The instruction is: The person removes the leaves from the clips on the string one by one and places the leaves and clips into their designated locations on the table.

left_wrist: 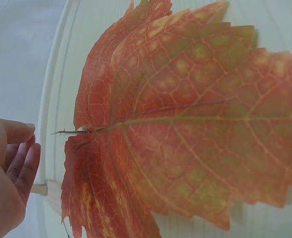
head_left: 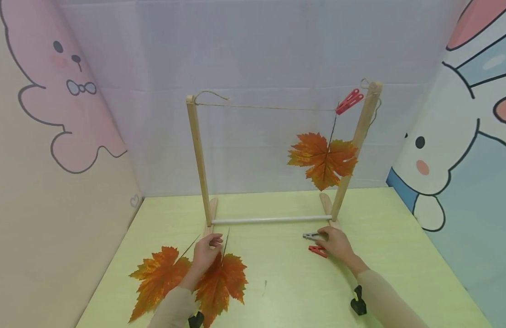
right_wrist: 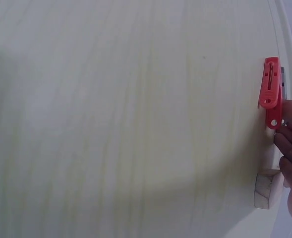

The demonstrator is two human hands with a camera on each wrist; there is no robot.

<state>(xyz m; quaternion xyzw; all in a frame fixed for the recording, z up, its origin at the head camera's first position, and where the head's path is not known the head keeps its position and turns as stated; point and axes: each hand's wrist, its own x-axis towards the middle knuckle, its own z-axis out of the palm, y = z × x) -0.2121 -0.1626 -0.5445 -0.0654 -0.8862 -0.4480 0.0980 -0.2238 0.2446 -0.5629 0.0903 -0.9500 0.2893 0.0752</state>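
Note:
In the head view my left hand (head_left: 205, 254) hovers over the stem end of an orange artificial maple leaf (head_left: 225, 282), beside a second such leaf (head_left: 159, 278). From the left wrist, the fingers look loosely bent and apart from the thin stem (left_wrist: 71, 132), with nothing between them. At the right, my right hand (head_left: 338, 245) pinches the handle end of a grey clothespin (head_left: 311, 236). Just nearer lies a red clothespin (head_left: 317, 251), which largely covers the grey one in the right wrist view.
A wooden frame (head_left: 198, 159) with a white crossbar (head_left: 273, 220) stands behind the hands. Twine (head_left: 261, 107) runs between its posts. Another red clothespin (head_left: 348, 102) holds a maple leaf (head_left: 324, 159) on the twine near the right post.

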